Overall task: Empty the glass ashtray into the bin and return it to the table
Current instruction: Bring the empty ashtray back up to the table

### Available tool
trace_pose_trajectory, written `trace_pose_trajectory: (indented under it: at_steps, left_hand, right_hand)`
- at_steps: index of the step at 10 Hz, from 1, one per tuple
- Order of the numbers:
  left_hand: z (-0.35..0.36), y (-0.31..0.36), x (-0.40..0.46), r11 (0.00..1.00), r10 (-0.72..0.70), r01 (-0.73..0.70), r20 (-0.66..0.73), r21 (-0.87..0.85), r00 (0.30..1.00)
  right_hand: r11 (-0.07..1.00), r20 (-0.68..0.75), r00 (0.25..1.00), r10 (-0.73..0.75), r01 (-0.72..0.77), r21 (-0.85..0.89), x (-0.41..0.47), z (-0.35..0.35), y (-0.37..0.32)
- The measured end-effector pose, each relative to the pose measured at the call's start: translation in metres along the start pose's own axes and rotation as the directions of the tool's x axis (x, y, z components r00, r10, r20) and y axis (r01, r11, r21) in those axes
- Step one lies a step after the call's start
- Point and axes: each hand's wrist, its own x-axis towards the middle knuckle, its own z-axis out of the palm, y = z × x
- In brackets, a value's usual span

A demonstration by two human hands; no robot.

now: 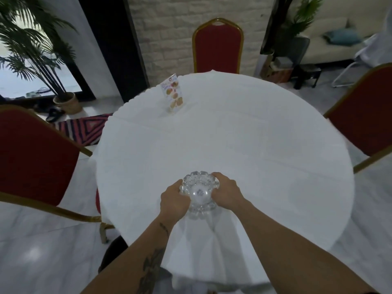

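A round table (pixel 233 134) under a white cloth fills the room ahead of the person, with red chairs (pixel 217 45) drawn up around it. Well beyond the grip, toward the far left edge of the cloth, a small printed menu card (pixel 172 95) stands upright. No bin shows anywhere from here.

At the near edge, both hands clasp the glass ashtray (pixel 199 193). The left hand (pixel 174 199) wraps its left side and the right hand (pixel 226 190) closes over its right side, fingers curled onto the knobbly rim. Whether it rests on the cloth or is lifted just clear, I cannot tell. A small dark speck lies in the bowl; anything else inside is too faint to make out.

The risks, as I judge them: the glass looks heavy and smooth, so a loosened hold on either side could let it slip and crack on the marble floor. It sits right at the rim, where the cloth hangs in folds, so dragging rather than lifting could pull the cloth and topple the card. Tilting it on the way would scatter ash over the white cloth.
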Motion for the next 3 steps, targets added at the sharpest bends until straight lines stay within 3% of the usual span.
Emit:
trace_pose_trajectory:
  at_steps: [3]
  left_hand:
    - [-0.016,-0.011,-0.002,0.994,0.044,-0.054,0.106,0.090,0.993]
  right_hand:
    - [0.970,0.014,0.998,-0.055,0.057,-0.236,-0.009,-0.017,-0.011]
